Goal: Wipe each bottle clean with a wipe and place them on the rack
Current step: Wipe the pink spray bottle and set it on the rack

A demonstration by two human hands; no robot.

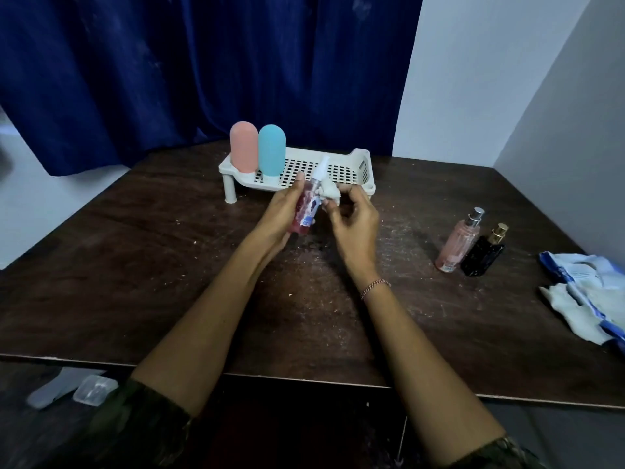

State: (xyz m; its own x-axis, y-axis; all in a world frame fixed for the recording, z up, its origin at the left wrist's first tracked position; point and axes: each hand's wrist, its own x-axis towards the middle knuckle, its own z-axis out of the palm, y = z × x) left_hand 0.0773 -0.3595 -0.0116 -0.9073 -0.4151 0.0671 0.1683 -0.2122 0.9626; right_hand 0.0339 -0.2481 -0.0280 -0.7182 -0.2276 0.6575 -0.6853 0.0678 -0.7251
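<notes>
On the white rack (341, 170), upright at its left end: pink bottle (244, 147), blue bottle (271, 150). Left hand (282, 214), grip wrapped around red spray bottle (306, 211), tilted above tabletop (135, 265). Right hand (353, 221), grip pinching crumpled wipe (329, 191) against bottle neck. Farther right: pink perfume bottle (456, 242), black perfume bottle (483, 255), wipes pack (588, 292).

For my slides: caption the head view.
Left hand holds red bottle; right hand wipes it before the rack.

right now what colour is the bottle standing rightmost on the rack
Light blue bottle, beside the pink one; head view.
</notes>
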